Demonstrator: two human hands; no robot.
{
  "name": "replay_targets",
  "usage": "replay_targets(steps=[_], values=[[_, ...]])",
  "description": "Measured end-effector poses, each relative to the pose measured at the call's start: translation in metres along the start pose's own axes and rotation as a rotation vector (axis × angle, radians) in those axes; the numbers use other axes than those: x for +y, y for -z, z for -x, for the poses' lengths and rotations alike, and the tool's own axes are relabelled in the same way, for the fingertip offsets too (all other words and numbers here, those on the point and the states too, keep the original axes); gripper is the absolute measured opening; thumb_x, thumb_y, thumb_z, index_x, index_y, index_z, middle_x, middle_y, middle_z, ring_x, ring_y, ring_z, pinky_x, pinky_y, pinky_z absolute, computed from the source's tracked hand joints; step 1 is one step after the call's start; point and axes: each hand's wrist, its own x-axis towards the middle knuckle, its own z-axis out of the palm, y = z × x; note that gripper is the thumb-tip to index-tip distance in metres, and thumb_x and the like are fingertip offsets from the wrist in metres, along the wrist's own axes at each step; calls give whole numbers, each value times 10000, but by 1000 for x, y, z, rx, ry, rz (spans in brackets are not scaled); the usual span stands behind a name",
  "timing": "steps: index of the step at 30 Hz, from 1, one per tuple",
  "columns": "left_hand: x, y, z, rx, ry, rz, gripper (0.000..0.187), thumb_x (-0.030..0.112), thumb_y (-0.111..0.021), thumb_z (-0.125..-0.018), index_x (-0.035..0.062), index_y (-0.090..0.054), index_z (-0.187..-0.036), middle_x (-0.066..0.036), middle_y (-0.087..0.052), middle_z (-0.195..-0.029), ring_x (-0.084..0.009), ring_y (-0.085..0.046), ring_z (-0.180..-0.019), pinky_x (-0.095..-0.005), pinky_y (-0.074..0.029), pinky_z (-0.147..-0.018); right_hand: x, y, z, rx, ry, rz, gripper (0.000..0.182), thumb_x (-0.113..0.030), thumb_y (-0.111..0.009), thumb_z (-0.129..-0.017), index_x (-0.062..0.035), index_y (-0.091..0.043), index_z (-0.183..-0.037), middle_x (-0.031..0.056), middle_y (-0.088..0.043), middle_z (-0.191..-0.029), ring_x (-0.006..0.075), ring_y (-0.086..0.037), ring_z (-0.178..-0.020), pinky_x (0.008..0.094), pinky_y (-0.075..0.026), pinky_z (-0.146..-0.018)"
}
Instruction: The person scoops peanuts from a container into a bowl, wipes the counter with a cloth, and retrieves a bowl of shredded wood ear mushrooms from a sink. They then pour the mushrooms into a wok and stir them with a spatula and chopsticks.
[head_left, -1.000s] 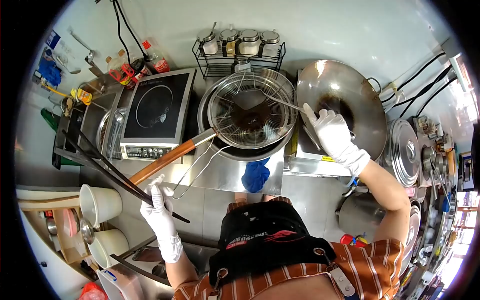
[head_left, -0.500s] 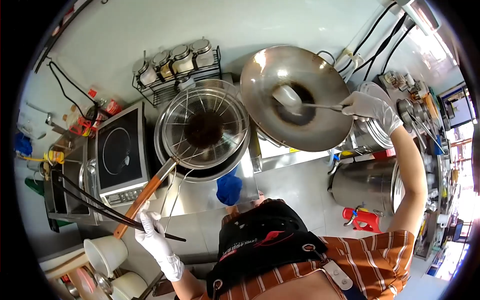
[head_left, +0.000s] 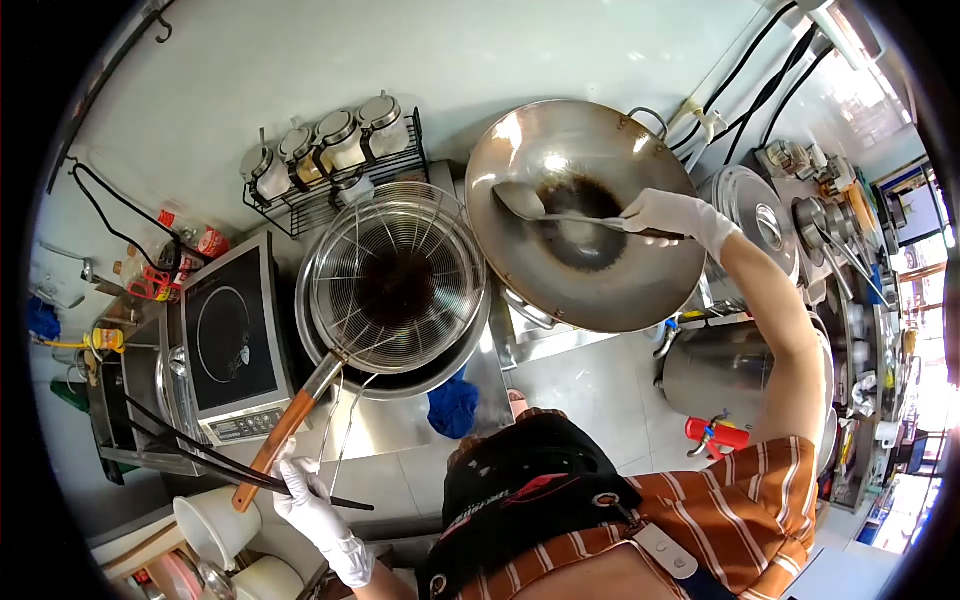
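Note:
My left hand (head_left: 308, 500), in a white glove, is closed around long black chopsticks (head_left: 215, 462), close to the wooden handle of a round wire strainer (head_left: 385, 285). That strainer rests over a metal basin (head_left: 481, 335) with dark contents beneath. My right hand (head_left: 672, 215), gloved too, grips the handle of a metal ladle (head_left: 520, 201), whose bowl touches or hovers over the left side of a large wok (head_left: 630, 285). A brown patch marks the wok's middle.
Left of the basin sits an induction cooker (head_left: 228, 335). A wire rack (head_left: 335, 180) holds several lidded jars at the wall. A blue cloth (head_left: 454, 406) lies below the basin. Large steel pots (head_left: 715, 370) stand right; white buckets (head_left: 215, 525) lower left.
The ladle and my right hand have moved left across the wok, the ladle bowl now nearer its left rim. My left hand still holds the chopsticks. The view has shifted slightly.

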Motion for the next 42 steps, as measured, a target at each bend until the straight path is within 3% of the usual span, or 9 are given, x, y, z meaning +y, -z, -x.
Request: replay_targets(steps=[3,5,9,11,14,18,21,24,42], values=[[4,-8,-5,7,13,4,299,269,-490,-963,35,-631,-1085,37,-525,-674,3,-269,-435,-173,-169,-379,9,17,31,-33,-89,249,209,-220,-566,-824,-61,-571,-689,-7,-483,-510,91,-396,-351,260,-323,-341],[4,-10,-8,5,24,17,298,276,-516,-951,28,-629,-1073,31,-527,-664,5,-272,-438,-171,-172,-381,21,39,49,-24,-233,474,215,-180,-599,-796,-68,-688,-956,38,-555,-564,111,-489,-416,256,-393,-376],[-1,-15,-12,-33,-17,-11,307,273,-472,-972,53,-637,-1109,39,-516,-701,2,-267,-432,-179,-154,-369,52,54,40,11,-326,790,236,-189,-592,-773,-55,-685,-943,90,-612,-619,183,-581,-484,319,-470,-454],[-1,-17,-13,-33,-12,-13,308,275,-474,-971,55,-638,-1110,40,-516,-703,2,-267,-432,-180,-153,-368,72,44,6,191,-13,947,258,-198,-568,-757,-37,-675,-927,147,-647,-695,273,-644,-621,371,-517,-590],[-1,-20,-12,-45,-13,-6,306,273,-475,-970,55,-640,-1107,41,-516,-703,3,-267,-431,-181,-152,-367,21,19,-17,285,-41,664,268,-220,-559,-746,-23,-667,-893,171,-650,-748,319,-645,-718,373,-514,-688],[6,-25,-13,-43,-6,-17,305,272,-477,-969,56,-640,-1108,42,-519,-705,4,-264,-429,-177,-153,-364,9,55,3,165,5,1140,265,-234,-586,-736,-31,-673,-881,168,-661,-808,335,-642,-778,385,-516,-675],[3,-25,-15,-37,-9,-11,305,272,-478,-968,57,-639,-1112,44,-518,-703,7,-261,-429,-172,-153,-364,-6,67,47,249,-378,1224,194,-197,-583,-757,-65,-693,-848,142,-673,-828,323,-653,-791,381,-528,-696],[-6,-19,-17,-39,-2,-4,304,271,-477,-968,61,-638,-1116,45,-514,-702,9,-259,-431,-169,-153,-365,12,56,35,387,-257,1310,164,-125,-609,-745,-41,-705,-847,148,-681,-794,302,-673,-774,368,-535,-661],[0,-27,-20,-106,-8,-18,319,275,-469,-972,38,-628,-1114,36,-524,-692,0,-280,-418,-181,-172,-359,10,33,-32,677,-28,1051,162,-127,-547,-769,-58,-679,-834,138,-676,-841,324,-658,-789,406,-529,-702]])
